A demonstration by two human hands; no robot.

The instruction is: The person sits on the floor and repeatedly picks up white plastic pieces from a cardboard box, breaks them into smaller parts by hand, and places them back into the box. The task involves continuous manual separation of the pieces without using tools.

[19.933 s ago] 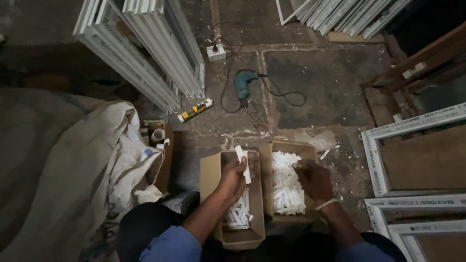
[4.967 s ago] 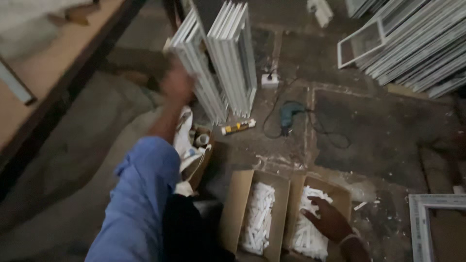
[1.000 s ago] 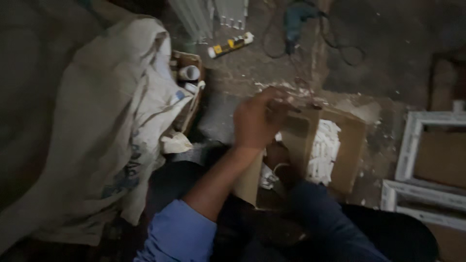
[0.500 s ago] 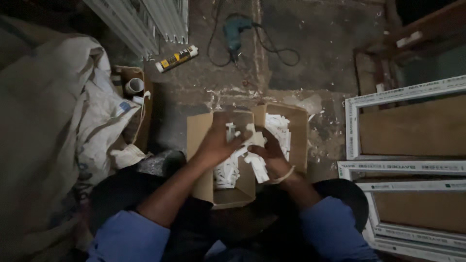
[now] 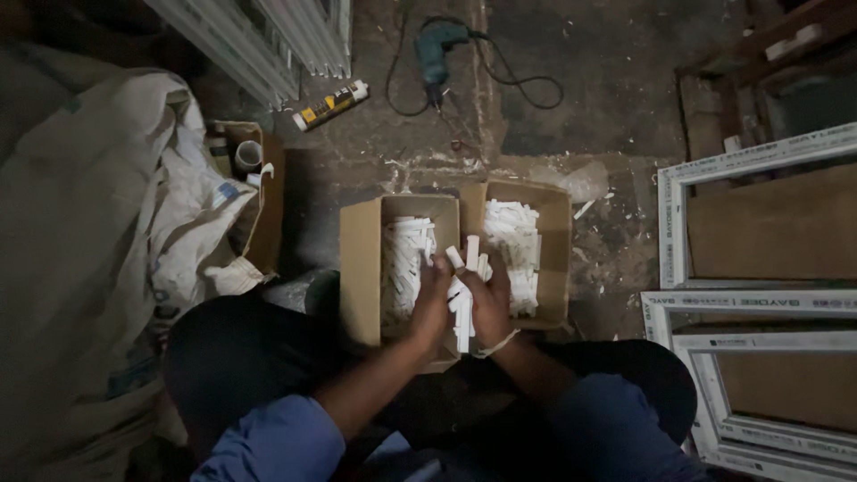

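Two open cardboard boxes stand on the floor in front of my knees, a left box (image 5: 361,268) and a right box (image 5: 555,223), both filled with short white plastic strips. Between them my two hands hold a bundle of those white strips (image 5: 463,290) upright. My left hand (image 5: 432,299) wraps the bundle from the left, and my right hand (image 5: 490,299) cups it from the right; a band sits on that wrist.
A big pale sack (image 5: 98,241) lies at the left beside a small open box of tubes (image 5: 254,170). A sealant cartridge (image 5: 330,104) and a teal corded drill (image 5: 435,54) lie farther off. White window frames (image 5: 759,303) stand at the right, more profiles (image 5: 268,40) at the top left.
The view has steadied and shifted slightly. Both hands have come together over the gap between the boxes and now grip a bundle of white strips held more upright.
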